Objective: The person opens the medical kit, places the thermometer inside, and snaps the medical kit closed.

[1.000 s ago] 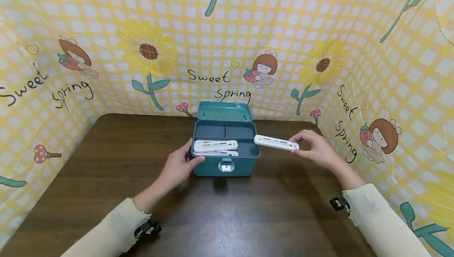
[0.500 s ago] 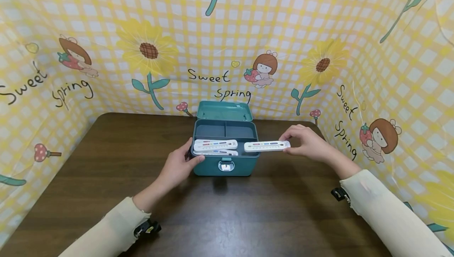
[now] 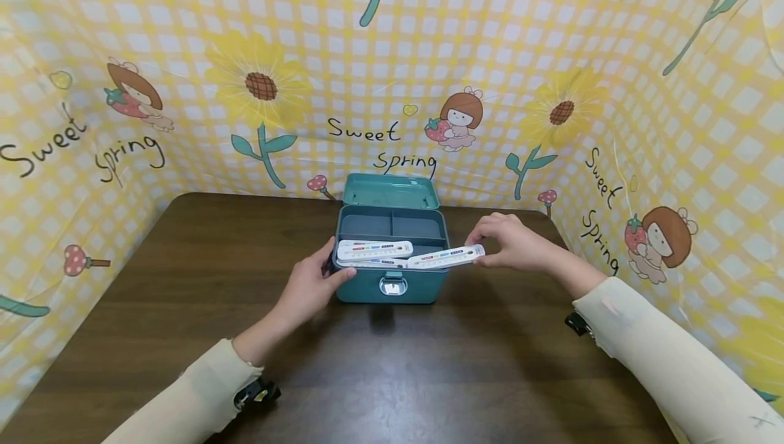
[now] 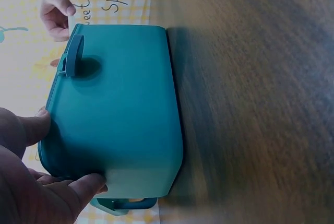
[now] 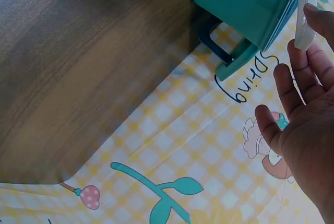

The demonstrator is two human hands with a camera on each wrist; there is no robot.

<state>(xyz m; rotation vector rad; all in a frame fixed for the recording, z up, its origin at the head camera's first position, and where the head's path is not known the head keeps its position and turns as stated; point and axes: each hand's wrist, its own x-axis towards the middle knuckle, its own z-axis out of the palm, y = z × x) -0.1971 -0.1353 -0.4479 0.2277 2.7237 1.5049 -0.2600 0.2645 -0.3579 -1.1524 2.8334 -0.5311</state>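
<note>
A teal storage box [image 3: 361, 289] stands open on the table, its lid tipped back. My left hand [image 3: 311, 280] holds its left front corner, thumb at the front rim and fingers along the left side, as the left wrist view also shows on the teal wall [image 4: 120, 104]. Between thumb and fingertips my right hand [image 3: 511, 243] pinches one end of a white strip thermometer [image 3: 446, 257] with a printed scale. Its free end tilts down over the box's right front part. Several similar white thermometers [image 3: 375, 249] lie stacked in the left front part.
Two dark compartments [image 3: 366, 220] fill the rear of the box. A round metal latch [image 3: 393, 285] sits on its front. Under the box is a dark wooden table [image 3: 245, 246]. Yellow checked cloth [image 3: 380, 56] walls in the back and sides.
My right hand has moved left, bringing the thermometer from beside the box to over its right front part, and the free end has swung down. The left hand has stayed on the box.
</note>
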